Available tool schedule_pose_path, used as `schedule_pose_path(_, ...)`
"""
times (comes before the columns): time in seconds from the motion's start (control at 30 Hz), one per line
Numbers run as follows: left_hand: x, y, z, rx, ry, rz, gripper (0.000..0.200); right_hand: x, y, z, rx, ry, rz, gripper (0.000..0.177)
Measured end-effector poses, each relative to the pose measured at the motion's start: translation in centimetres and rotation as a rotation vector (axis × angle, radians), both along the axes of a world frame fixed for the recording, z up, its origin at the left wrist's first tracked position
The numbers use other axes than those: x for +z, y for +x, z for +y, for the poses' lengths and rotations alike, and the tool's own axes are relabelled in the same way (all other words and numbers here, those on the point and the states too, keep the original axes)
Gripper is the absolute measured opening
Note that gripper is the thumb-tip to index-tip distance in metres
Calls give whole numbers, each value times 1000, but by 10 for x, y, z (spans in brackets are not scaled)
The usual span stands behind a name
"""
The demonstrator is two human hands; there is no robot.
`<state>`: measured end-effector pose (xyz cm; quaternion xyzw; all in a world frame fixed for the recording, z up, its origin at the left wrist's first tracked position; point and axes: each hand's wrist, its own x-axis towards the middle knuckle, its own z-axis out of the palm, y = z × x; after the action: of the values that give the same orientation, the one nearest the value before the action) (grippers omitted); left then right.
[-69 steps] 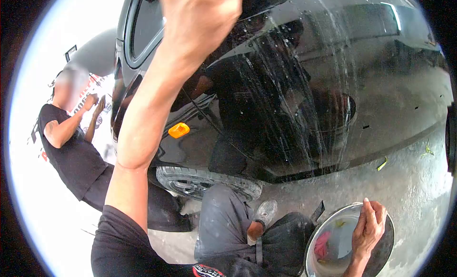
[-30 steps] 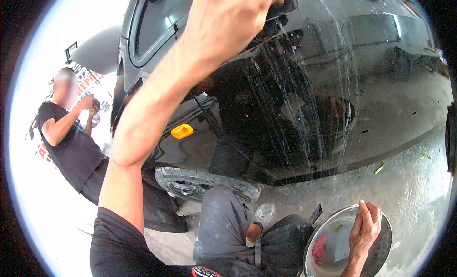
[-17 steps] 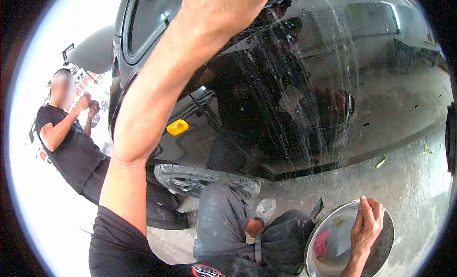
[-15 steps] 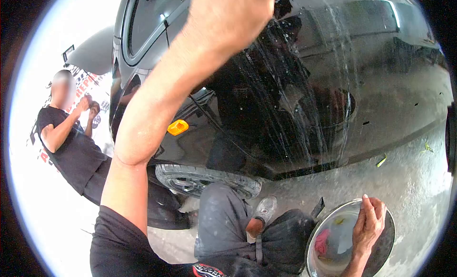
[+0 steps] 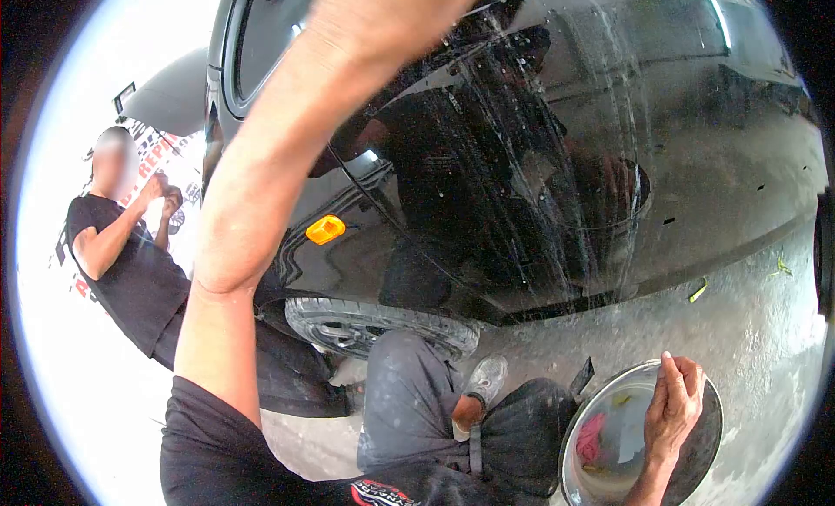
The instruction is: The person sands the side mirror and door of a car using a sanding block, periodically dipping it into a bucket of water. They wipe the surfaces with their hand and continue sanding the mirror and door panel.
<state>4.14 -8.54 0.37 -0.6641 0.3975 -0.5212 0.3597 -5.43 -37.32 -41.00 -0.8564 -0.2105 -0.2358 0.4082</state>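
Observation:
My left hand (image 5: 396,19) is raised at the top edge, over the wet black panel of a car (image 5: 417,210). It is blurred, its fingers lie mostly beyond the frame, and anything in it is hidden. White streaks of liquid (image 5: 557,210) run down the panel. At the lower right, my right hand (image 5: 674,410) is closed at the rim of a metal bucket (image 5: 717,428), fingers pressed together over the edge. Inside the bucket are cloudy water and a pink cloth (image 5: 591,436).
An amber side light (image 5: 325,230) sits on the car above a tyre (image 5: 391,325). My bent knee (image 5: 404,375) is close to that wheel. A person (image 5: 130,254) in black stands at the left. Green leaves (image 5: 698,289) lie on the concrete floor.
My left hand and forearm have shifted to the left along the top of the car panel. My right hand stays at the bucket rim.

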Motion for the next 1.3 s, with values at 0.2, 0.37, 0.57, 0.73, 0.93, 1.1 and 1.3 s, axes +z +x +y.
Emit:
schedule_pose_path(0.2, -16, -22, 22, -92, -132, 119, 11, 7, -1, -3, -12, 11, -10, 34)
schedule_pose_path(0.37, 3, -4, 0, -4, -57, 47, 9, -1, -1, 1, 4, 22, 4, 32)
schedule_pose_path(0.57, -12, -31, 30, -58, -136, 112, 13, 12, -4, -1, -20, 26, 16, 31)
schedule_pose_path(0.73, 7, -8, 7, -137, -53, 63, 10, 1, -2, 5, 14, 19, 35, 30)
schedule_pose_path(0.93, -6, -26, 23, -89, -113, 131, 11, 12, -4, 1, 3, 21, 22, 29)
schedule_pose_path(1.1, -2, -10, 4, -60, -83, 62, 11, 5, -1, 2, 17, 10, 30, 28)
schedule_pose_path(1.3, -11, -8, 17, -43, -2, 231, 9, 10, -3, 2, 10, 32, 13, 28)
